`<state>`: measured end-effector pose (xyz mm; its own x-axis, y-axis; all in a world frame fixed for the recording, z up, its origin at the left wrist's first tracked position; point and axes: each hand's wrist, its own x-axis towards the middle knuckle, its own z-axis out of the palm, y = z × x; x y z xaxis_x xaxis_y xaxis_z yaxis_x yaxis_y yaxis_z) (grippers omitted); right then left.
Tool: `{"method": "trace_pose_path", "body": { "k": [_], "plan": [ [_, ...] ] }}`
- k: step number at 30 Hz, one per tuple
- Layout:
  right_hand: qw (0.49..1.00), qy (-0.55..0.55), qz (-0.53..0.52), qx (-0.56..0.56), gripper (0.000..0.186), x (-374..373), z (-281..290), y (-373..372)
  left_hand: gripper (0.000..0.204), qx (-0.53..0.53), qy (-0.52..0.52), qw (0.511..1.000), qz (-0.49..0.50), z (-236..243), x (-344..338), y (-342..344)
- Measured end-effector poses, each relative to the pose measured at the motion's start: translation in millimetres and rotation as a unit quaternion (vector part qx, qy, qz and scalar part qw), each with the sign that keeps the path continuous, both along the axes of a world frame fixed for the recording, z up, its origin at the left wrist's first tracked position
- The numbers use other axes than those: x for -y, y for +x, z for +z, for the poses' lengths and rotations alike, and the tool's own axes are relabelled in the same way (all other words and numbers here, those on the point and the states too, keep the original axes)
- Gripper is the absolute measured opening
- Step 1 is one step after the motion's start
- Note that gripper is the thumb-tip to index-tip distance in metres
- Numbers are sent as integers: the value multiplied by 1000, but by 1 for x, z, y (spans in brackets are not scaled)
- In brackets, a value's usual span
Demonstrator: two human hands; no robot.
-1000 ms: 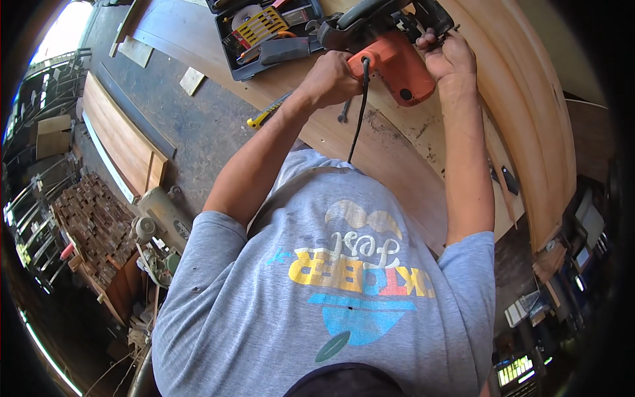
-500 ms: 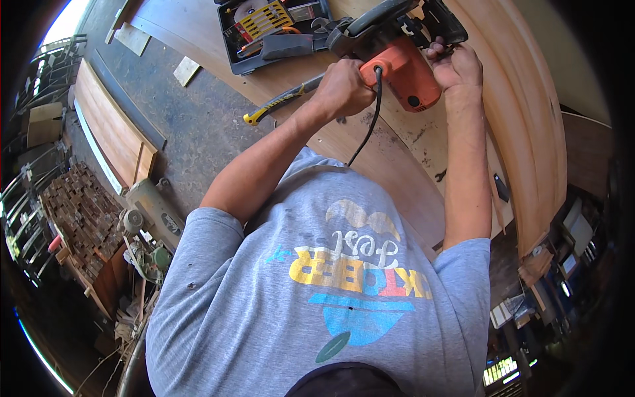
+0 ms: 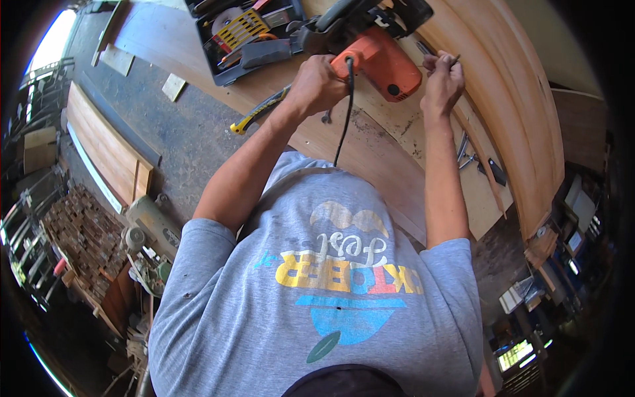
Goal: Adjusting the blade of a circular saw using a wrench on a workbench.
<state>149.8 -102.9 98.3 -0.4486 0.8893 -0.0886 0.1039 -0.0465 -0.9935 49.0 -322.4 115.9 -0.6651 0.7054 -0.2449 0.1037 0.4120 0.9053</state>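
Observation:
My left hand (image 3: pixel 316 85) is closed round the rear handle of an orange-and-black power saw (image 3: pixel 397 76) with a black cord (image 3: pixel 346 119). My right hand (image 3: pixel 442 85), just right of the saw, has fingers curled on a slim dark metal piece (image 3: pixel 454 61), too small to identify. Behind my left hand lies a yellow-and-black handled tool (image 3: pixel 246 122), with a wrench (image 3: pixel 327 116) below the hand. An open black toolbox (image 3: pixel 225 76) holds several tools left of the saw. More hand tools (image 3: pixel 466 155) lie at the right of the plywood board (image 3: pixel 397 132).
Curved wooden panels (image 3: pixel 522 132) edge the work surface at right. On the floor (image 3: pixel 152 126) at left are a leaning board (image 3: pixel 106 139), offcuts (image 3: pixel 174 87), a stack of wood blocks (image 3: pixel 79 245) and a greyish machine (image 3: pixel 151 225).
My right hand has drawn away from the saw's underside and turned upright, and a slim dark piece shows in it. My left hand stays on the handle. The whole view has shifted a little.

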Motion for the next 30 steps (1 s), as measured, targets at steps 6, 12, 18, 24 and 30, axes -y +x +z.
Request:
{"method": "trace_pose_path", "body": {
  "k": [6,12,18,24,30],
  "plan": [
    [989,50,29,137,24,9,-23,25,17,0,6,1000,1,-4,1,3],
    [996,-43,-8,77,27,15,-41,18,18,42,39,998,7,-1,0,3],
    [995,-53,-4,80,29,17,-45,16,20,20,16,1000,-1,3,1,1],
    [995,-47,-3,87,30,19,-49,18,21,13,26,1000,-4,-7,4,1],
    [997,-44,0,59,30,18,-43,25,23,40,3,999,7,-3,6,1]
  ]
}}
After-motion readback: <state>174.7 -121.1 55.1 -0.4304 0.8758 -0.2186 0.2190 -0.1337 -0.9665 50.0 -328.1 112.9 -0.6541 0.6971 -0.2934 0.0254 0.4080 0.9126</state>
